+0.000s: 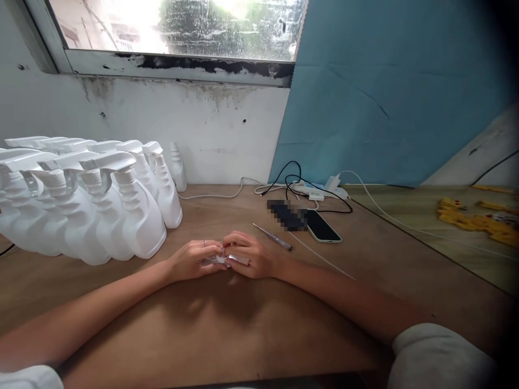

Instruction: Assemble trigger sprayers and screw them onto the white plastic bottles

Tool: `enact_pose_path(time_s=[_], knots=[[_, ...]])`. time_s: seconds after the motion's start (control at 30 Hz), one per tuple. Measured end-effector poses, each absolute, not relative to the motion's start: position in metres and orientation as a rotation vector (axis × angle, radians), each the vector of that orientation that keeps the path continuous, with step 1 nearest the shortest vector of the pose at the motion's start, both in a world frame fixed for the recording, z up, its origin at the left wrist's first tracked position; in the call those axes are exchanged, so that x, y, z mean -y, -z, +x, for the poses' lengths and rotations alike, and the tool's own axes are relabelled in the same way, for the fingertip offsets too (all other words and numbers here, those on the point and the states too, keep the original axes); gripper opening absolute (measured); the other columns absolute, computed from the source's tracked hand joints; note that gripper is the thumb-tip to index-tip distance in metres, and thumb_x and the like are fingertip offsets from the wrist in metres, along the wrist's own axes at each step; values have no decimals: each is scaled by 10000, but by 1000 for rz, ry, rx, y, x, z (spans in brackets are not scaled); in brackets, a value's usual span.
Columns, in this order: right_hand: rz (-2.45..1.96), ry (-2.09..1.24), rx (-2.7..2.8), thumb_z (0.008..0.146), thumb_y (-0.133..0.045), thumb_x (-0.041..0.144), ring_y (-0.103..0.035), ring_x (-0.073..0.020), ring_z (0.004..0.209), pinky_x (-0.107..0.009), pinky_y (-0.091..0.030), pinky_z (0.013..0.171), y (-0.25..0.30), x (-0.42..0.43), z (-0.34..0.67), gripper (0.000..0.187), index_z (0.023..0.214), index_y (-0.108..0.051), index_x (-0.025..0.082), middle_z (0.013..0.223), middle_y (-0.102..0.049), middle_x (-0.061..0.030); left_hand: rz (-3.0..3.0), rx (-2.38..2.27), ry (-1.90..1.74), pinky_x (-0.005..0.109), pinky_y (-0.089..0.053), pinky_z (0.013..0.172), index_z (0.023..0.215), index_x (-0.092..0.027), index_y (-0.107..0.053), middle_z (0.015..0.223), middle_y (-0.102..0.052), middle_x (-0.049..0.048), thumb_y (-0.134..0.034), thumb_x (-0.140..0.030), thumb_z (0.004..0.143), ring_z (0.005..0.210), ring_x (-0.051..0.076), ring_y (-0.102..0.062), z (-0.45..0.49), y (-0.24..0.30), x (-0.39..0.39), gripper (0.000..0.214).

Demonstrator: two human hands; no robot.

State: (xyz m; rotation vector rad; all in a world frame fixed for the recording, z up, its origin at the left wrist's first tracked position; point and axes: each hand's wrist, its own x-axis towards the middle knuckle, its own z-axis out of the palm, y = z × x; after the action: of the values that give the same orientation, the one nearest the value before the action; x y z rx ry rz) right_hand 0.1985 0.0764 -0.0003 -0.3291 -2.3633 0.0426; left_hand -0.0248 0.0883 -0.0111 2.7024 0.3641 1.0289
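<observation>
My left hand [193,259] and my right hand [250,255] meet at the middle of the wooden table [227,324], fingers curled together. Between them they pinch a small whitish piece [225,260], too small to name. A ring shows on a finger of my left hand. A thin screwdriver [272,236] lies just beyond my right hand. A long white tube [324,259] lies on the table to the right of my right wrist.
Several white spray bottles [93,200] stand in rows at the left, one small bottle [177,167] behind them. A phone [322,226], a blurred dark item and cables with a charger [320,189] lie at the back. Yellow pieces [474,219] rest on the right surface.
</observation>
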Motion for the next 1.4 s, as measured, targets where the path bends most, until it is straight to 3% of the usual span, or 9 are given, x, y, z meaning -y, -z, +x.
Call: enact_pose_path(time_s=[0.43, 0.57, 0.73, 0.8, 0.93, 1.03, 1.2, 1.3, 1.4], knots=[[-484, -178, 2333, 926, -464, 212, -545, -161, 1016, -293, -461, 906, -2, -70, 210, 214, 1099, -574, 149, 1100, -567, -120, 2737, -482, -1047, 229, -534, 752, 925, -177, -593, 924, -721, 71, -630, -294, 855, 872, 164, -690, -23, 14, -84, 141], [-1044, -53, 2372, 942, -411, 253, -588, -149, 787, -254, -446, 741, -20, -69, 244, 228, 959, -616, 154, 888, -636, -83, 2696, -674, -1048, 208, -511, 638, 980, -177, -546, 897, -711, 48, -668, -359, 813, 685, 123, -660, -23, 17, -81, 276], [-2115, 29, 2343, 895, -453, 400, -599, -191, 693, -247, -317, 556, -43, -65, 311, 329, 753, -643, 172, 773, -651, -83, 2680, -678, -976, 191, -485, 650, 1006, -196, -554, 920, -700, 26, -654, -326, 816, 721, 110, -638, -19, 14, -80, 251], [-2282, -99, 2278, 858, -485, 439, -589, -183, 664, -243, -298, 531, -46, -64, 332, 330, 731, -629, 170, 771, -649, -72, 2672, -685, -962, 192, -482, 656, 996, -196, -565, 919, -692, 30, -649, -317, 813, 736, 113, -631, -18, 12, -79, 235], [-2308, -528, 2298, 782, -559, 455, -548, -146, 587, -234, -294, 509, -53, -62, 352, 311, 698, -586, 157, 670, -606, -34, 2652, -661, -980, 198, -483, 672, 972, -185, -576, 910, -684, 46, -637, -303, 819, 758, 121, -628, -18, 8, -76, 202], [-2350, -814, 2310, 751, -573, 348, -488, -117, 493, -229, -291, 492, -57, -60, 351, 215, 667, -557, 151, 534, -529, -4, 2631, -660, -958, 195, -481, 673, 962, -182, -574, 921, -689, 49, -628, -308, 836, 763, 119, -630, -21, 7, -76, 186], [-2296, -869, 2357, 713, -527, 210, -474, -106, 444, -216, -301, 476, -58, -56, 345, 146, 581, -508, 152, 452, -507, 4, 2575, -750, -894, 201, -480, 666, 1024, -206, -526, 952, -687, 24, -667, -373, 807, 727, 110, -621, -22, 13, -76, 307], [-2086, -1016, 2290, 763, -510, 247, -477, -86, 369, -205, -309, 427, -59, -54, 336, 136, 665, -488, 155, 526, -573, 8, 2434, -783, -911, 197, -489, 669, 1107, -221, -466, 928, -682, -3, -716, -375, 758, 714, 101, -609, -17, 15, -73, 456], [-1515, -1294, 2072, 853, -492, 336, -568, -109, 406, -201, -374, 396, -66, -51, 313, 173, 826, -445, 172, 686, -654, -19, 2319, -775, -881, 189, -482, 669, 1058, -206, -517, 867, -668, -15, -737, -343, 736, 702, 96, -590, -10, 13, -69, 414]])
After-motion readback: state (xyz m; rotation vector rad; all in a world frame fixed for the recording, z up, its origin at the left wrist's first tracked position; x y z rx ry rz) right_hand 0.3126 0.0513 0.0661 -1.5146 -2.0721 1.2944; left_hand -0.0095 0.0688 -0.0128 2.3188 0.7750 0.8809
